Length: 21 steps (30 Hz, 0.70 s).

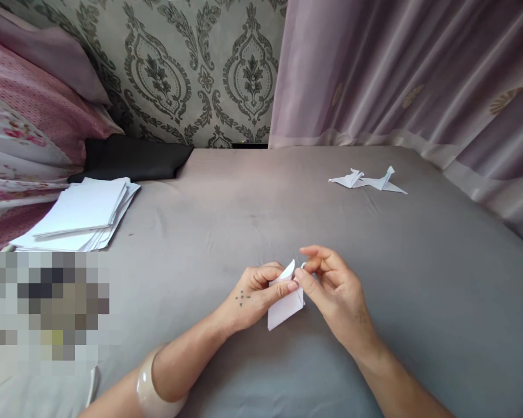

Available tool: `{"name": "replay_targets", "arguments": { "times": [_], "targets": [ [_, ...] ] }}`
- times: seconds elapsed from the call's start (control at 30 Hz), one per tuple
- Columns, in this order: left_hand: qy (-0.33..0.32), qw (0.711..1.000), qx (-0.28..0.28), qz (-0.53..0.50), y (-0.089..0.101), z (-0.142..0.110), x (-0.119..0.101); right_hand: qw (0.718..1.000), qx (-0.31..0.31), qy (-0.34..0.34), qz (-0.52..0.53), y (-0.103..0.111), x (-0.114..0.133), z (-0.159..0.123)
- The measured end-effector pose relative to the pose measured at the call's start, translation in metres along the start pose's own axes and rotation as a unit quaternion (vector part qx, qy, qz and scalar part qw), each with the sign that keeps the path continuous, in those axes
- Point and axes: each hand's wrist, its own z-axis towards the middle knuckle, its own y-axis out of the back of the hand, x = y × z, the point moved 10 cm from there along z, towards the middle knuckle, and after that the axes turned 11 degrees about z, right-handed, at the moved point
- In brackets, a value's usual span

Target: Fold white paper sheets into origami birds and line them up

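A small folded sheet of white paper is held up above the grey cloth, near the middle of the view. My left hand grips it from the left, thumb across its front face and fingers behind. At its upper right corner, my right hand pinches a raised flap of the same paper between thumb and index finger, with the other fingers curled loosely. One pointed flap stands up between the two hands. The back of the paper is hidden by my left fingers.
Two white origami birds rest at the far right of the grey cloth. On the left lies a stack of white paper, beside a folded black cloth. Purple curtains hang behind. A blurred patch covers the lower left.
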Motion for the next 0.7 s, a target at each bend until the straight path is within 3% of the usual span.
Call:
{"name": "replay_targets", "arguments": {
  "times": [0.1,0.2,0.57,0.63,0.7],
  "targets": [
    [-0.010,0.999,0.028,-0.017,-0.004,-0.002,0.000,0.991,0.114,-0.064,0.015,-0.017,-0.005,-0.001],
    [-0.012,0.998,0.052,-0.018,-0.005,-0.003,0.003,0.985,0.156,-0.067,0.014,-0.024,-0.002,-0.001],
    [-0.051,0.988,0.139,0.046,-0.016,-0.008,-0.010,0.988,0.149,-0.036,-0.008,-0.025,-0.003,-0.003],
    [-0.049,0.990,0.117,0.056,-0.015,-0.007,-0.008,0.993,0.112,-0.009,-0.027,-0.022,-0.001,-0.003],
    [-0.052,0.995,0.052,0.071,-0.007,-0.004,-0.007,0.997,0.044,0.033,-0.055,-0.012,0.005,-0.003]
  ]
}}
